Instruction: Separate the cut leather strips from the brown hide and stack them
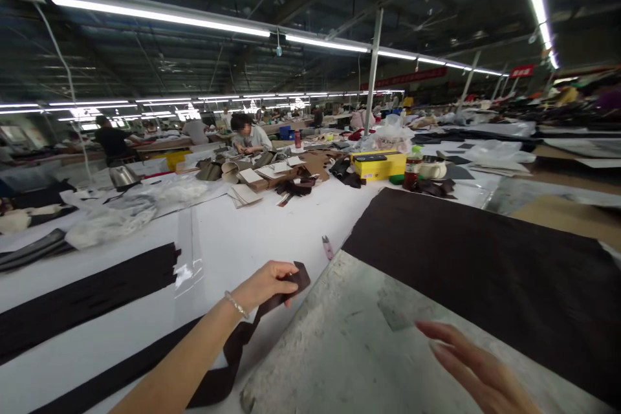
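Note:
My left hand, with a bracelet on its wrist, pinches the end of a dark brown piece of leather-like material between thumb and fingers. The piece trails down beside my forearm over the white table. My right hand hovers with fingers stretched out above a worn grey board, and nothing shows in it. On that board's far side lies a large dark brown sheet. A small pair of pink-handled snips rests on the white tabletop beyond my left hand.
Dark strips lie at the left, near crumpled clear plastic. Farther back are stacked pale cards, a yellow box, a bottle and a cup. A person sits across the table, bent over their hands.

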`<state>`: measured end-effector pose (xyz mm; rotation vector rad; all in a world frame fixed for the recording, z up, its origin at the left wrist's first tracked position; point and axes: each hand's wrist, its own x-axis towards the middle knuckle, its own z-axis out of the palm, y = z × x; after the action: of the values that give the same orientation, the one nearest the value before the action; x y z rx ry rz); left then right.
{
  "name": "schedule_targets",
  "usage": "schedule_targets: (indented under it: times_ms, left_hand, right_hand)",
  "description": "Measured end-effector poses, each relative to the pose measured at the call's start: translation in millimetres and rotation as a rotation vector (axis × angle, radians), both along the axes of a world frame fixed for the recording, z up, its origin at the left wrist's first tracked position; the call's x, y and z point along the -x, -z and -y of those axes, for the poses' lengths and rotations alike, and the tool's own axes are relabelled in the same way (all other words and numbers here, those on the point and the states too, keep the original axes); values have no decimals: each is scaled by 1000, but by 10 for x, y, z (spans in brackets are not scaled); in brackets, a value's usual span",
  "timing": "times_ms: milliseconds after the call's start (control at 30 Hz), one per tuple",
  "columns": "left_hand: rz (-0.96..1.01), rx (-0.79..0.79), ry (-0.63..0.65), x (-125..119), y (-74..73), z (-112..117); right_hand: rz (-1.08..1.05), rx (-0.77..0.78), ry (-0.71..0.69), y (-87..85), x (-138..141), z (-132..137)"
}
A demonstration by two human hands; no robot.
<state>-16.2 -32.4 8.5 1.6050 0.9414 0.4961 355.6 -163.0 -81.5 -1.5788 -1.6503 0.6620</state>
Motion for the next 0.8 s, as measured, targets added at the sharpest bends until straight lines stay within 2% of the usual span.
schedule_targets:
  times_ms: [67, 167, 267, 333, 467, 600, 700, 800]
  left_hand:
    - [77, 106, 114, -125, -127, 125]
    - [114, 238, 249, -346, -215, 284]
    - [129, 306, 343, -545, -212, 381]
    - [118, 322, 388, -653, -180, 407]
    - [78, 340, 433, -820, -61, 392]
    - [3, 402, 453, -911, 76, 333]
    - [-71, 419, 417, -906, 142, 251]
    - [-121, 395, 373, -858, 171, 125]
  right_hand:
    - [-234, 169, -82, -226, 389, -74]
    - [-601, 250, -199, -459, 802, -141]
    - [-934, 297, -285, -513, 944, -128]
    - [-1047, 290, -317, -501, 937, -83]
    - [-1043, 222, -194, -459, 815, 3]
    - [-856, 149, -43, -426, 583, 53]
    - [-730, 118, 72, -395, 252, 163]
    - [-588, 109, 200, -254, -279, 437]
